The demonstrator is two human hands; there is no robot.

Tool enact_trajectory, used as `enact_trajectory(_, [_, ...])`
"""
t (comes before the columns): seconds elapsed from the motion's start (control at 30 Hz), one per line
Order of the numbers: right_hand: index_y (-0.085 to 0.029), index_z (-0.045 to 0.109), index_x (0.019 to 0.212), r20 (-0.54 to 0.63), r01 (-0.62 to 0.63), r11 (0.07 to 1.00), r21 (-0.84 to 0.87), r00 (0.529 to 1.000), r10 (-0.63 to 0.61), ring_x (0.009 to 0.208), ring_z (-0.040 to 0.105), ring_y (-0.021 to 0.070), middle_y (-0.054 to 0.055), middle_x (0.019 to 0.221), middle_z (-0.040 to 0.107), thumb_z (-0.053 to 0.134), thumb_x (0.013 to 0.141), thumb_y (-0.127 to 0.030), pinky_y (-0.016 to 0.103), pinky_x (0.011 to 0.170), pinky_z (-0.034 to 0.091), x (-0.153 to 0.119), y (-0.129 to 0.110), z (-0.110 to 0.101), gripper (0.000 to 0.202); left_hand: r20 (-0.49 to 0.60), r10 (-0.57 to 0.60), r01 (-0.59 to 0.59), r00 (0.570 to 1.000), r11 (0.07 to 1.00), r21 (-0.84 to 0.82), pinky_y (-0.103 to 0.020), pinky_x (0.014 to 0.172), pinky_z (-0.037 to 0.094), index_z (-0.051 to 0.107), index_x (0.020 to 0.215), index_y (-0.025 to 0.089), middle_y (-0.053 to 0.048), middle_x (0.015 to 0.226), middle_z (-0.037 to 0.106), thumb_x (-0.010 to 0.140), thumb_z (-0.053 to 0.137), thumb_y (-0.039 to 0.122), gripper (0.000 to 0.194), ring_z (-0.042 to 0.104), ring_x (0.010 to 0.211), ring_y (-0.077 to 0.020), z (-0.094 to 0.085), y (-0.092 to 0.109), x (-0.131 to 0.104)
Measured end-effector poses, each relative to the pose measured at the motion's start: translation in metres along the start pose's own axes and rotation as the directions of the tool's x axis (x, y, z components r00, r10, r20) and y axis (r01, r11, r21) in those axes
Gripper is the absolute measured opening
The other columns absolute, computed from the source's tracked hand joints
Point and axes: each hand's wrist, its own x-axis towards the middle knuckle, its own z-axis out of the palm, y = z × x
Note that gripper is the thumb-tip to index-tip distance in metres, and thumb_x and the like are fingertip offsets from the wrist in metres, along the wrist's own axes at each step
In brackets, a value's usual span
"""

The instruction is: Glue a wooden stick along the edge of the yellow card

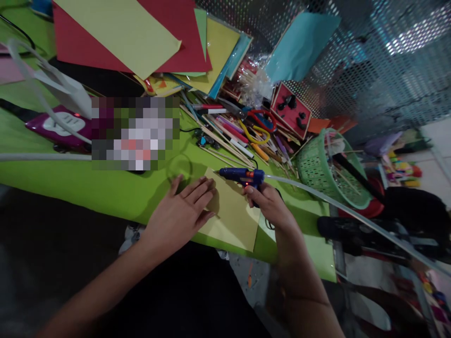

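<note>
In the head view, my right hand [265, 201] is wrapped round a blue glue gun [237, 175], whose small red light is lit. A long pale glue stick [313, 188] sticks out of its back end and runs off to the right. The nozzle points left, over the upper edge of a yellow sheet of paper [239, 220]. My left hand [183, 204] lies flat, fingers stretched out, with its fingertips on the left part of that sheet. Whether anything is under the left palm is hidden.
Scissors [262, 121], pens and thin sticks lie in a pile behind the glue gun. A green basket [310, 162] stands to the right. Coloured sheets [123, 37] are stacked at the back left, near a purple device [58, 126]. The green table's [116, 197] front edge is close to my body.
</note>
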Motion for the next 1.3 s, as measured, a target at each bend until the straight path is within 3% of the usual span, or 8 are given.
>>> enact_trajectory(0.3, [-0.026, 0.066, 0.087, -0.005, 0.007, 1.0, -0.031, 1.0, -0.007, 0.06, 0.056, 0.02, 0.001, 0.066, 0.059, 0.062, 0.092, -0.067, 0.036, 0.06, 0.046, -0.0017, 0.0016, -0.0029, 0.042, 0.009, 0.006, -0.007, 1.0, 1.0, 0.02, -0.066, 0.127, 0.029, 0.055, 0.149, 0.021, -0.008, 0.163, 0.049, 0.106, 0.05, 0.037, 0.046, 0.045, 0.152, -0.0301, 0.0004, -0.0005, -0.0001])
enact_trajectory(0.8, [-0.022, 0.066, 0.087, -0.018, 0.004, 1.0, -0.024, 1.0, -0.004, 0.063, 0.056, 0.016, 0.003, 0.078, 0.064, 0.062, 0.091, -0.065, 0.031, 0.059, 0.047, -0.0018, -0.0073, 0.0007, 0.043, 0.022, -0.001, 0.001, 1.0, 1.0, 0.026, -0.063, 0.129, 0.026, 0.055, 0.149, 0.02, -0.008, 0.163, 0.048, 0.107, 0.048, 0.038, 0.046, 0.043, 0.153, -0.029, 0.0005, -0.0007, 0.0004])
enact_trajectory(1.3, [-0.023, 0.062, 0.082, -0.011, 0.013, 0.998, -0.063, 1.0, -0.014, 0.061, 0.056, 0.0175, 0.001, 0.069, 0.059, 0.061, 0.092, -0.065, 0.032, 0.057, 0.044, -0.0054, -0.0037, -0.0048, 0.043, 0.005, 0.013, -0.013, 1.0, 1.0, 0.018, -0.063, 0.13, 0.025, 0.053, 0.151, 0.02, -0.008, 0.163, 0.049, 0.107, 0.049, 0.039, 0.048, 0.043, 0.153, -0.0298, 0.0014, -0.0018, 0.0002])
